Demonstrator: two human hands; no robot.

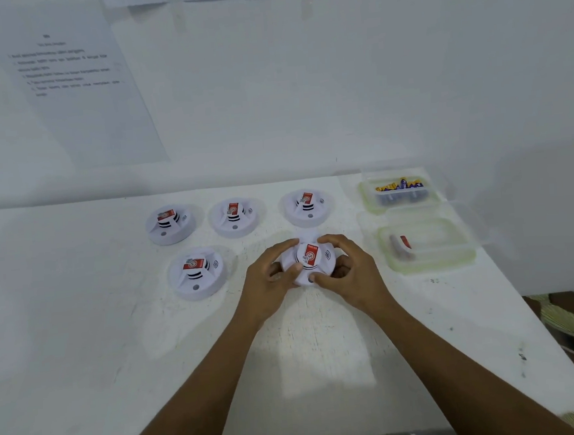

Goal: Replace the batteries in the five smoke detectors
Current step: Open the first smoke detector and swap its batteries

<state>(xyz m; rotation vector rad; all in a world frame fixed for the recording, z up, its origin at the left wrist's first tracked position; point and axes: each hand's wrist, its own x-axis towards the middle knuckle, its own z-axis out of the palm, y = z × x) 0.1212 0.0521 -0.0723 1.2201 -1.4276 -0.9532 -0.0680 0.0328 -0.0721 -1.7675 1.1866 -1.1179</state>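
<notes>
left hand [272,277] fingers curling around smoke detector [309,263] | right hand [347,270] fingers gripping its opposite side | detector sitting on white table [323,351], front row, right of another detector [195,273] | three detectors lying behind

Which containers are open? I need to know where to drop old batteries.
Both are open: the far container shows colourful batteries, the near container holds one red-tipped item. No lid covers either.

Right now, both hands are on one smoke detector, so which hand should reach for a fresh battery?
Probably the right hand. The battery container sits at the table's far right, on that hand's side, while the left hand can keep the detector steady.
</notes>
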